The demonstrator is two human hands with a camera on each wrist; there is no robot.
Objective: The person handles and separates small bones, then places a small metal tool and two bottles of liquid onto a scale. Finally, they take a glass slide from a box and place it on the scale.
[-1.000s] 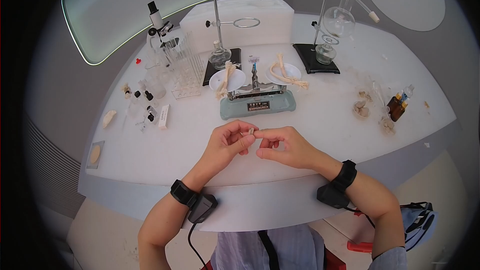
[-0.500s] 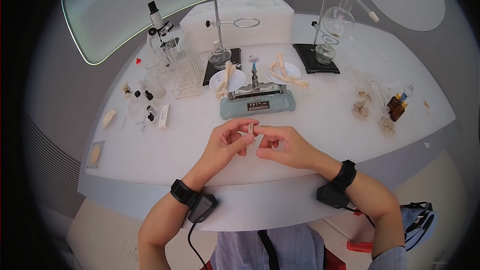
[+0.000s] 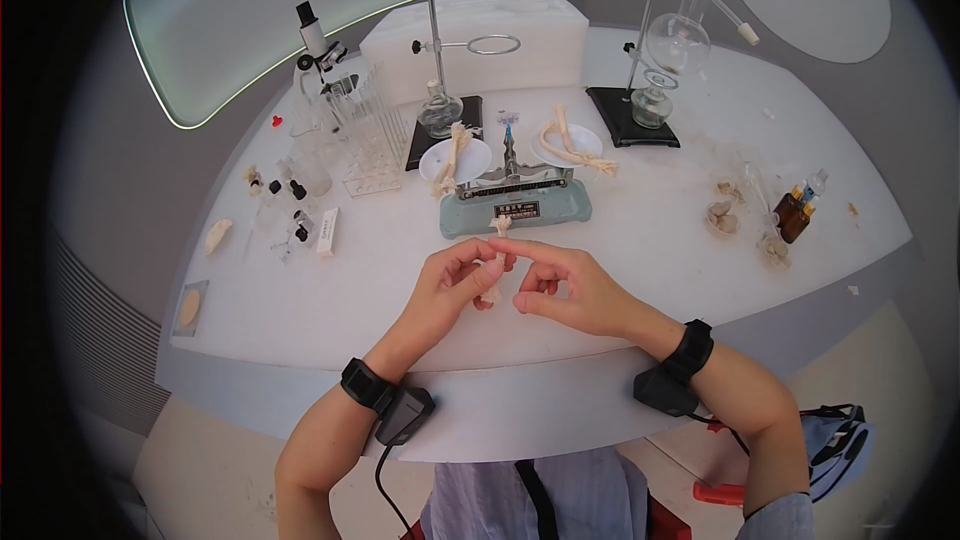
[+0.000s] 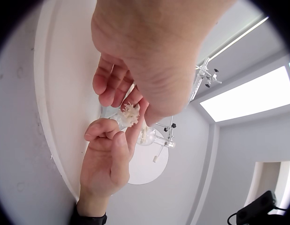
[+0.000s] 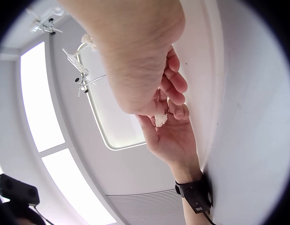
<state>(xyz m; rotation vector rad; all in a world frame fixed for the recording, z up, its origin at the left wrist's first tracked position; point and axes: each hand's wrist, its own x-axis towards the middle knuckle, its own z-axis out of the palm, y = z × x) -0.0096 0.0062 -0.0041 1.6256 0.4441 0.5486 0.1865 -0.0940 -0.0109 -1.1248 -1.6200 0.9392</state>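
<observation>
My left hand [image 3: 450, 282] pinches a short piece of cotton wick [image 3: 501, 226] between thumb and fingers in front of the balance. Frayed white ends stick out above and below the grip; the middle is covered by fingers. In the left wrist view one tufted end of the wick [image 4: 130, 115] faces the camera. The index finger of my right hand [image 3: 572, 290] reaches straight across to the wick's upper part, while its other fingers curl loosely with nothing in them. The right wrist view shows the frayed lower end [image 5: 161, 120] beside the left palm.
Beyond the hands stands a teal balance [image 3: 516, 210], frayed cords [image 3: 574, 152] lying on its pans. Glassware, dropper bottles and a small white box [image 3: 327, 233] are at left. Brown bottles [image 3: 795, 212] and pale lumps [image 3: 722, 219] sit at right; stands with glass burners behind.
The wick has turned in the left fingers, so its frayed ends now show above and below. My right index finger has shifted slightly up and left along it. Arms stay put.
</observation>
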